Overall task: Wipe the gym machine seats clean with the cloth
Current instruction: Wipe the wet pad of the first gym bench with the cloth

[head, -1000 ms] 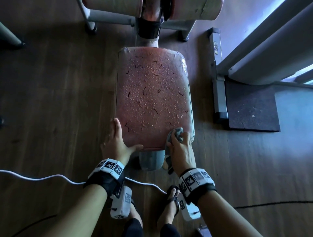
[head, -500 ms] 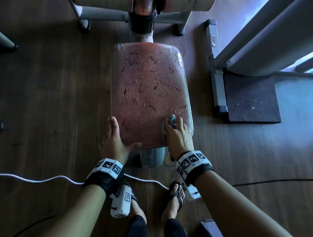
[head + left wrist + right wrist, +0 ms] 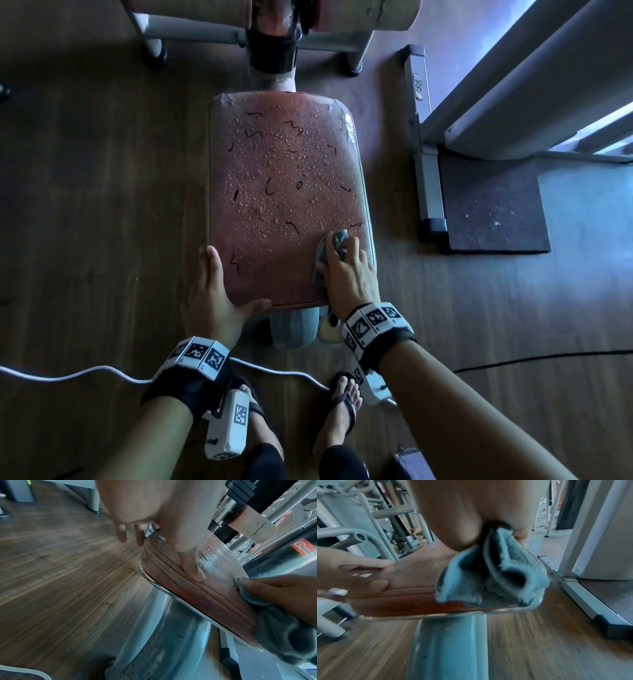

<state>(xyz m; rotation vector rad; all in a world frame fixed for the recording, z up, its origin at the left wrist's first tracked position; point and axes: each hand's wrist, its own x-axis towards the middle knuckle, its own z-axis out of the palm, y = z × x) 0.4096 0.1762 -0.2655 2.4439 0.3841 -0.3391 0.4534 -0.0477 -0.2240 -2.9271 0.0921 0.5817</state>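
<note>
Since a second ago the right hand (image 3: 346, 270) has pushed the cloth (image 3: 334, 244) farther up the wet seat (image 3: 284, 192), bunching it under curled fingers. Left hand (image 3: 214, 294) lies flat, bracing the near corner. Soft, light cloth; slick vinyl needs firm pressing.

The right hand (image 3: 346, 274) covers most of the cloth (image 3: 337, 240); the roller pad (image 3: 363, 13) beyond both hands is cut off.

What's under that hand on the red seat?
A grey-blue cloth is bunched under the right hand, pressed on the wet seat near its right front corner; its tail hangs over the front edge. The seat patch beneath the cloth is covered.
</note>
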